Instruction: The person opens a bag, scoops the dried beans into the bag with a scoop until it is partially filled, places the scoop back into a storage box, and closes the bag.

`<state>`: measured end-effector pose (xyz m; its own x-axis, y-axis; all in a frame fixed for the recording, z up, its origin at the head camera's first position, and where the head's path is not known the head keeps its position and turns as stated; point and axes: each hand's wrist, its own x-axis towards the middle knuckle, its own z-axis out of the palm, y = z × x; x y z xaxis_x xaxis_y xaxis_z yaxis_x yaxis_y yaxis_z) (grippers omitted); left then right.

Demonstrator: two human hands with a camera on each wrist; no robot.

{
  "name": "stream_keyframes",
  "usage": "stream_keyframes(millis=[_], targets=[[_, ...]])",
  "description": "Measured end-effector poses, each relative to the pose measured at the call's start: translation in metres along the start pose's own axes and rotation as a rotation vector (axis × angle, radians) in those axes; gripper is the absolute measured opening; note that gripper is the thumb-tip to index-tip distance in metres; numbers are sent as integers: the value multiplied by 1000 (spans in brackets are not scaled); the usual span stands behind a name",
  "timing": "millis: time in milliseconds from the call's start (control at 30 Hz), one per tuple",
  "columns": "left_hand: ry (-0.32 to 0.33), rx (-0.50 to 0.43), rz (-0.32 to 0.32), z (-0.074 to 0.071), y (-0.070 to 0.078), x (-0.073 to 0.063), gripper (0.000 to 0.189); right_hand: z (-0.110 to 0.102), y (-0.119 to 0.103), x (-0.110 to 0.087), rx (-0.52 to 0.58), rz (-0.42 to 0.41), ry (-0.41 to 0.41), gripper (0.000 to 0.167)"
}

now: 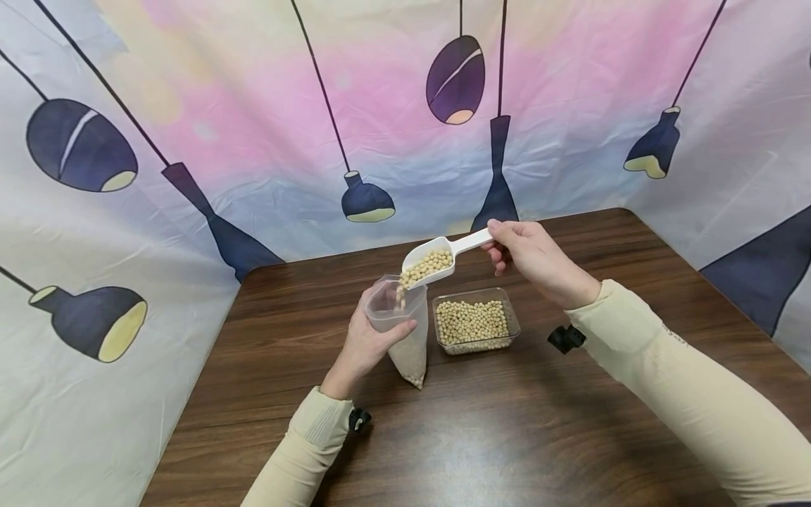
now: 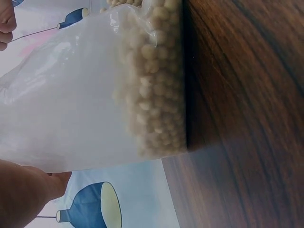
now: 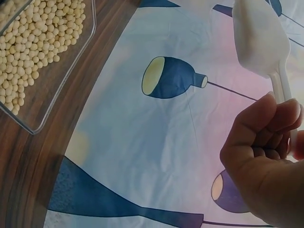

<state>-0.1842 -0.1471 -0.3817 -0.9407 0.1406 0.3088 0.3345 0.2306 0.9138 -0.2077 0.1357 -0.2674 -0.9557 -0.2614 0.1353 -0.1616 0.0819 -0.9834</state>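
Note:
My left hand [image 1: 369, 343] grips a clear plastic bag [image 1: 412, 350] near its open mouth, thumb across the front. Pale round beans, like soybeans [image 2: 156, 90], fill the bottom of the bag in the left wrist view, where it stands upright at the tabletop. With my right hand [image 1: 540, 259] I pinch the handle of a white plastic scoop [image 1: 467, 243]. Its bowl is tilted over the bag's mouth, and beans [image 1: 429, 266] spill from its lip into the bag. From below, the right wrist view shows the scoop's underside [image 3: 261, 42].
Just right of the bag sits a clear rectangular container [image 1: 514, 325] with more beans [image 1: 472, 320] in it. Everything rests on a dark wooden table [image 1: 279, 331]. A fabric backdrop [image 1: 405, 141] printed with hanging lamps rises behind the table's far edge and along its sides.

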Motion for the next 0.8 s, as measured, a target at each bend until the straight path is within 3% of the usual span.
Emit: stream_keyframes(millis=[300, 567, 800], targets=[[-14, -28, -14, 0, 2, 0, 77, 1, -5, -2, -35, -22, 1, 38], [-34, -2, -61, -1, 37, -8, 75, 4, -5, 0, -100, -64, 29, 41], [-25, -11, -51, -2, 4, 0, 79, 9, -11, -2, -200, -102, 68, 41]])
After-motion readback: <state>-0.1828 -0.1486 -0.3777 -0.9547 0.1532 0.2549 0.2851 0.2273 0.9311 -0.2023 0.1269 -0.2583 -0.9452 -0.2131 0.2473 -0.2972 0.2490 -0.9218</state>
